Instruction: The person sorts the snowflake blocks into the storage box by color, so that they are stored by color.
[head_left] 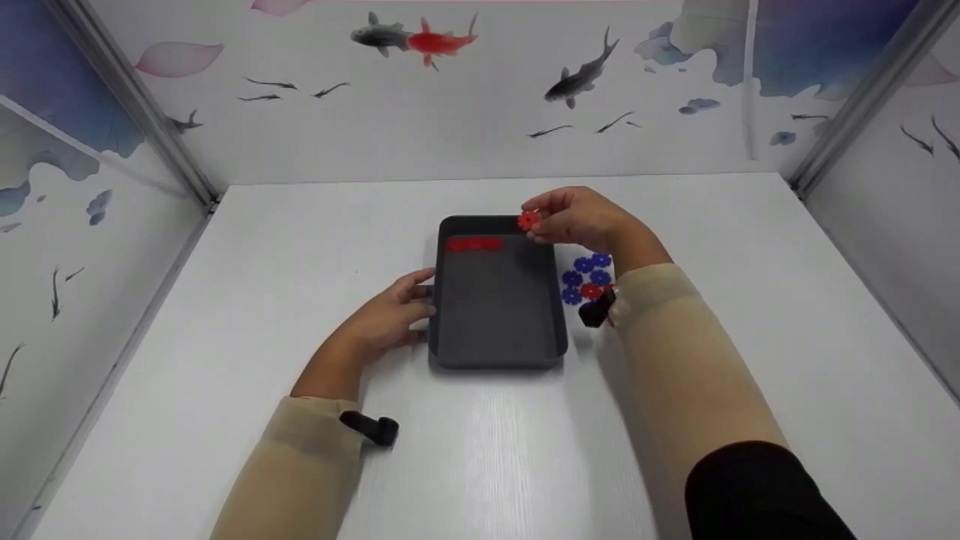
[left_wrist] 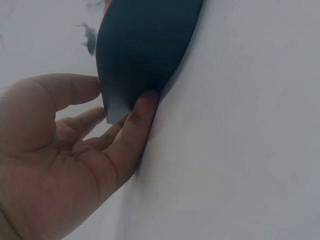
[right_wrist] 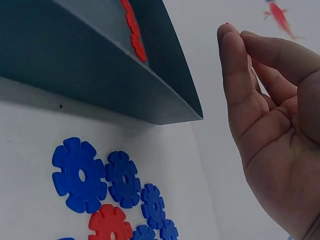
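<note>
My right hand (head_left: 577, 219) pinches a red flower-shaped plastic disc (head_left: 529, 220) between thumb and fingertips, above the far right corner of a dark grey tray (head_left: 499, 315). In the right wrist view, only a sliver of that disc shows past the fingertips. Inside the tray, a row of red discs (head_left: 474, 244) lies along the far left end. My left hand (head_left: 386, 315) rests at the tray's left side. In the left wrist view its thumb and fingertips touch the tray's outer wall (left_wrist: 145, 45), and one finger (left_wrist: 142, 107) lies low against it near the table.
Right of the tray, several blue notched discs (right_wrist: 80, 175) and a red disc (right_wrist: 110, 222) lie grouped on the white table (head_left: 480, 450), partly hidden under the right forearm. Patterned panels (head_left: 480, 135) stand at the back and both sides. Black wrist straps (head_left: 371, 427) sit on both sleeves.
</note>
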